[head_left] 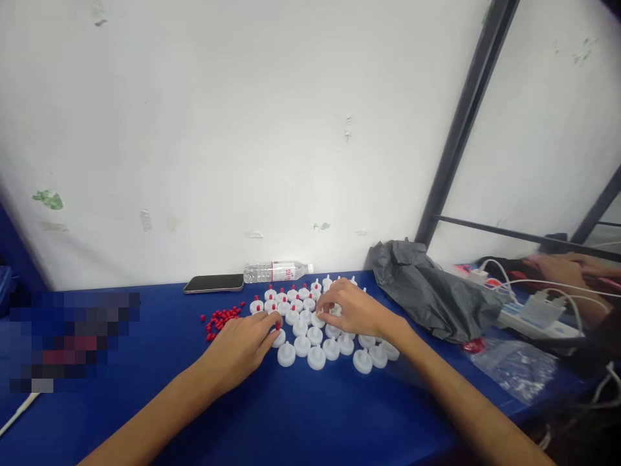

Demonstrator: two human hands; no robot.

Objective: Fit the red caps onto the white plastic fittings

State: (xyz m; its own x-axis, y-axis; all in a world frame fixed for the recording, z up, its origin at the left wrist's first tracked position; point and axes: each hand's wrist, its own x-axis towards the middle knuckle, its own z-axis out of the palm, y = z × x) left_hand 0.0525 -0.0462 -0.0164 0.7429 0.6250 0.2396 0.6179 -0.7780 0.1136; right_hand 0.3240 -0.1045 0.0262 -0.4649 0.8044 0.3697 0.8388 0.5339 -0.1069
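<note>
Several white round plastic caps [316, 356] stand in rows on the blue table [291, 421]; those at the back carry small red tips. My left hand [242, 346] rests at the cluster's left edge, fingers pinched on a small red tip [277, 326] over a cap. Over the middle of the cluster, my right hand [352, 309] curls its fingers down onto a white cap. A pile of loose red tips [220, 318] lies just left of the caps.
A phone [213, 283] and a lying water bottle [276, 271] sit against the white wall. To the right are a grey plastic bag [427, 291], a clear bag [514, 367], a power strip with cables [533, 314], and another person's hand [567, 266].
</note>
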